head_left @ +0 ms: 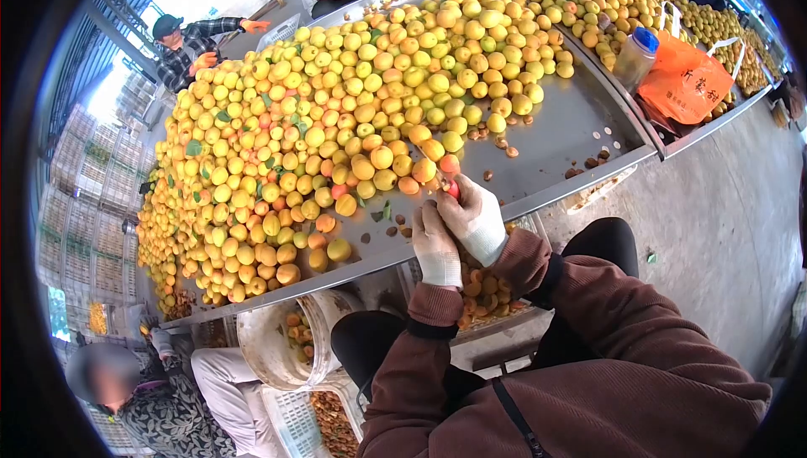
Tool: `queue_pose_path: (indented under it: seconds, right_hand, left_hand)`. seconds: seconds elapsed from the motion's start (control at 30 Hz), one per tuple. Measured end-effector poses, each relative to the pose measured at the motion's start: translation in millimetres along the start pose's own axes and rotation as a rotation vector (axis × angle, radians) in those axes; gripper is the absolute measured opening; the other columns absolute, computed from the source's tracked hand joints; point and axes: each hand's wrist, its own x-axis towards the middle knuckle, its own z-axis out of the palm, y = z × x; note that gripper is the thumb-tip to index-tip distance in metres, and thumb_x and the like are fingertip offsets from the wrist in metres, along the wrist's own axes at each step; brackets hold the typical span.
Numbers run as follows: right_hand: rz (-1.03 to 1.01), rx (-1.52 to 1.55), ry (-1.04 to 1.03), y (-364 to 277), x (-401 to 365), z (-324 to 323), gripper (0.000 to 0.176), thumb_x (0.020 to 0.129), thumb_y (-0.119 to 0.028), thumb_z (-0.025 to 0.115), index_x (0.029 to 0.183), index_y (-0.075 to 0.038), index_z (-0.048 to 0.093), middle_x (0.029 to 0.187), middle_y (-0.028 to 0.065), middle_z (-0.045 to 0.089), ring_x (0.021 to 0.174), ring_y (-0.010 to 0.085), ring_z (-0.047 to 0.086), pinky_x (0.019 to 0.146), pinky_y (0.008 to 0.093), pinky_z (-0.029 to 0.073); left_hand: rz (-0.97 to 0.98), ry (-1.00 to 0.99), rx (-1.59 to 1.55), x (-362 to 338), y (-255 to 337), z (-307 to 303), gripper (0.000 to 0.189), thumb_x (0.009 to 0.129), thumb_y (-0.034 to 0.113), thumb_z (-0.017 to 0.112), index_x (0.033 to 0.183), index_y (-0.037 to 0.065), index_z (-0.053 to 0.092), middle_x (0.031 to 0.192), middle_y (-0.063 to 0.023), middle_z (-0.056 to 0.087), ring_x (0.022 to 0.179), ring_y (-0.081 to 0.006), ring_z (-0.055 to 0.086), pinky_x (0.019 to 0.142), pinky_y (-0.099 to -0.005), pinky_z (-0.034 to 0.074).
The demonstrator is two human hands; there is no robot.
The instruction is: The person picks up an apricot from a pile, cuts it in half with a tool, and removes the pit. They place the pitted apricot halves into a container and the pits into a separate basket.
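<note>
At the near edge of the metal table (580,130), my right hand (473,218), in a white glove with a stained palm area, grips a small red-handled tool (452,190). My left hand (435,246), gloved too, is closed right beside it, below the tool; whatever its fingers hold is hidden. Just beyond both hands lies a large heap of yellow-orange apricots (336,113). Brown pits (399,222) and green leaves lie on the metal left of my hands.
Under the table edge are a crate of halved fruit (486,294), a white bucket (282,340) and a crate of pits (334,424). A blue-lidded jar (635,58) and an orange bag (685,79) stand at the right. Co-workers sit at the lower left and across the table.
</note>
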Motion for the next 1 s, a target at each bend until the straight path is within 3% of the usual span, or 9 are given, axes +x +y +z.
queue_pose_path:
  seconds: [0.1,0.27,0.4,0.43,0.6,0.67,0.73,0.9,1.0]
  right_hand:
    - [-0.099,-0.089,-0.007,2,-5,-4,0.017,0.083,-0.018,0.059,0.083,-0.002,0.053,0.076,0.0224,0.056,0.073,0.0421,0.058,0.063,0.0419,0.048]
    - [-0.214,-0.217,-0.053,9,-10,-7,0.014,0.080,-0.014,0.060,0.080,-0.002,0.053,0.073,0.0184,0.055,0.066,0.0392,0.057,0.060,0.0393,0.048]
    - [-0.473,-0.352,-0.128,27,-7,-3,0.013,0.082,-0.017,0.062,0.084,-0.004,0.057,0.075,0.0121,0.060,0.066,0.0316,0.061,0.060,0.0352,0.048]
    - [-0.200,0.040,-0.100,33,-4,2,0.017,0.085,-0.020,0.062,0.088,-0.004,0.059,0.077,0.0070,0.060,0.066,0.0238,0.060,0.060,0.0316,0.048]
    - [0.565,0.671,-0.258,9,19,-36,0.031,0.092,-0.028,0.060,0.108,-0.001,0.058,0.087,-0.0007,0.059,0.070,0.0077,0.056,0.063,0.0234,0.047]
    - [0.527,0.656,-0.233,-1,16,-32,0.030,0.092,-0.028,0.061,0.106,-0.001,0.058,0.087,-0.0005,0.059,0.070,0.0072,0.055,0.063,0.0235,0.047]
    - [0.495,0.648,-0.204,-8,9,-27,0.030,0.092,-0.028,0.062,0.104,-0.002,0.059,0.087,-0.0003,0.059,0.071,0.0067,0.055,0.063,0.0236,0.047]
    - [0.210,0.329,-0.292,9,2,-28,0.027,0.095,-0.026,0.061,0.101,0.000,0.060,0.087,-0.0007,0.060,0.077,0.0061,0.054,0.068,0.0227,0.047]
    - [0.153,0.192,-0.292,-4,1,-30,0.030,0.096,-0.028,0.060,0.103,0.001,0.060,0.087,-0.0012,0.060,0.077,0.0067,0.054,0.069,0.0229,0.046]
  left_hand:
    - [0.066,-0.103,0.233,5,-20,-7,0.027,0.099,0.028,0.051,0.107,0.002,0.056,0.104,-0.0103,0.062,0.094,-0.0211,0.062,0.080,-0.0308,0.050]
    - [-0.816,-0.160,-0.633,-8,19,-12,0.037,0.101,0.032,0.042,0.119,0.004,0.058,0.106,-0.0087,0.064,0.102,-0.0209,0.062,0.090,-0.0333,0.051]
    - [-0.922,-0.249,-0.545,-2,21,-24,0.036,0.102,0.032,0.039,0.122,0.007,0.055,0.104,-0.0062,0.063,0.089,-0.0196,0.065,0.077,-0.0296,0.055]
    - [-0.557,-0.401,-0.180,-10,37,-26,0.032,0.101,0.032,0.040,0.113,0.007,0.056,0.087,-0.0028,0.060,0.068,-0.0129,0.057,0.060,-0.0248,0.049]
    - [-0.572,-0.313,-0.285,-6,45,-29,0.033,0.100,0.039,0.041,0.099,0.008,0.054,0.064,-0.0008,0.045,0.051,-0.0083,0.031,0.050,-0.0225,0.030]
    - [-0.802,-0.558,-0.603,3,49,-45,0.038,0.103,0.039,0.039,0.108,0.006,0.058,0.088,-0.0067,0.060,0.071,-0.0145,0.058,0.057,-0.0291,0.048]
    - [-0.809,-0.338,-0.416,-5,51,-30,0.038,0.104,0.038,0.039,0.105,0.005,0.059,0.084,-0.0079,0.059,0.072,-0.0147,0.057,0.059,-0.0282,0.046]
    - [0.257,-0.342,0.307,-12,26,-27,0.025,0.098,0.028,0.054,0.102,0.003,0.058,0.088,-0.0033,0.058,0.079,-0.0112,0.058,0.070,-0.0280,0.048]
    - [-0.244,-0.257,-0.136,-10,44,-23,0.022,0.095,0.022,0.060,0.104,0.001,0.058,0.095,-0.0020,0.060,0.085,-0.0089,0.057,0.073,-0.0260,0.048]
